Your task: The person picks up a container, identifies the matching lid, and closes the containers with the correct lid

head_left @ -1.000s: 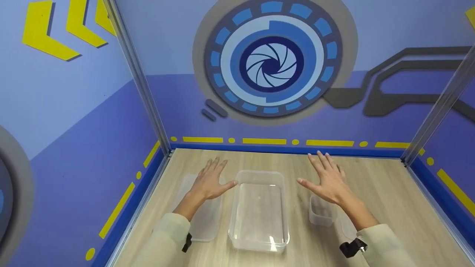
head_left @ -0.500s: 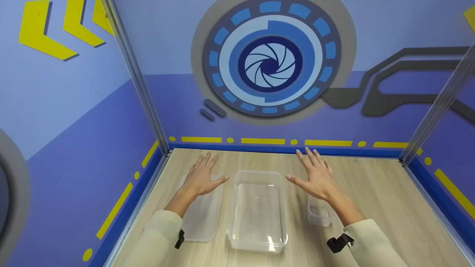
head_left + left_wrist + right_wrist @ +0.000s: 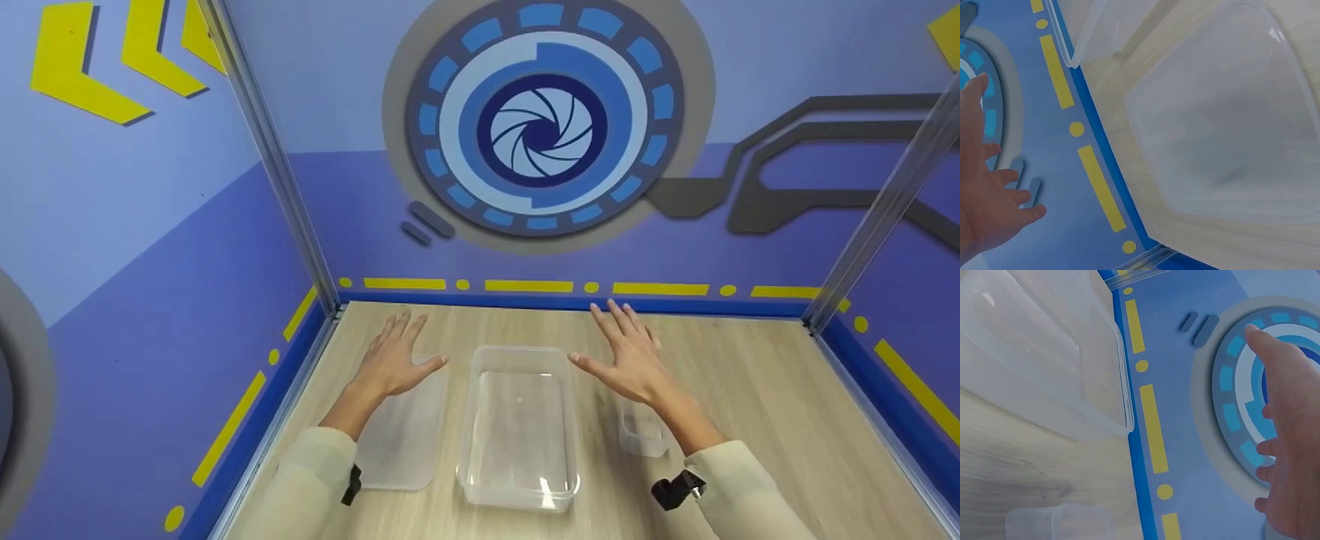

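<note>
A blue wall with a big painted disc stands beyond the fingertips, at the back of a wood-grain table. On that table, below and between the two thumbs, sits the clear tub, upright and uncovered, nothing seen inside it. The lid lies flat below the left hand, which hides part of it. The small box stands below the right hand, back toward the body from its fingers and partly covered by the wrist. Both hands are up in the air, so the step looks like a spread hold above these things; doing it well, I'd judge, means level palms, thumbs clear of the tub's rim and no dip of the sleeves, since thin plastic would probably slide at a nudge. The fingers of each hand are straight and loosely spread, thumbs well out toward one another. Neither hand grasps anything, and the wrist views show the fingers well apart from tub, lid and small box.
</note>
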Tool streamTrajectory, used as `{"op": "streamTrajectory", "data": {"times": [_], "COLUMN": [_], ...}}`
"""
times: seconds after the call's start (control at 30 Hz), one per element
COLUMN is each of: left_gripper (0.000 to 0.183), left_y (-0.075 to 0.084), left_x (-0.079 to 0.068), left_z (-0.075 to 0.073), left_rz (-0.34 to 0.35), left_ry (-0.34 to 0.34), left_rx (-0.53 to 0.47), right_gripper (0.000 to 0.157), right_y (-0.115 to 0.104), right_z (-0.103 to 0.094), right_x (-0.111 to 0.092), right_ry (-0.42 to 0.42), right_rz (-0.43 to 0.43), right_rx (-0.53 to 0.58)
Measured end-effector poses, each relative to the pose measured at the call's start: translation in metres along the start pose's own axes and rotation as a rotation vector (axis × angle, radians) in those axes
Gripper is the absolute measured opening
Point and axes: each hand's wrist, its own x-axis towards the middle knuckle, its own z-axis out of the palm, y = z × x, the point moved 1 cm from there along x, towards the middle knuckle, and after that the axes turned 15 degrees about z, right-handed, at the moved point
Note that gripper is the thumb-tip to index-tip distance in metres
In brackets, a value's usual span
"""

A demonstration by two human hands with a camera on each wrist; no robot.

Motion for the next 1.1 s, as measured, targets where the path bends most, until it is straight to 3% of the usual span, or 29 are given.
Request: {"op": "streamTrajectory", "data": {"times": [0.3, 0.9, 1.1], "left_gripper": [0.095, 0.096, 0.095], "left_y": [-0.018, -0.054, -0.060], "left_x": [-0.015, -0.045, -0.053], "left_z": [-0.005, -0.011, -0.012], "left_rz": [-0.017, -0.068, -0.081], "left_ry": [0.003, -0.010, -0.025], "left_rx": [0.014, 0.037, 0.049], "right_gripper": [0.099, 0.097, 0.097], "right_y": [-0.009, -0.036, -0.046], "right_z": [0.011, 0.036, 0.044], "right_x": [0.001, -0.002, -0.002], "right_ry": [-0.029, -0.055, -0.088], "right_rz": [0.016, -0.037, -0.015], "right_rx": [0.030, 0.065, 0.065]}}
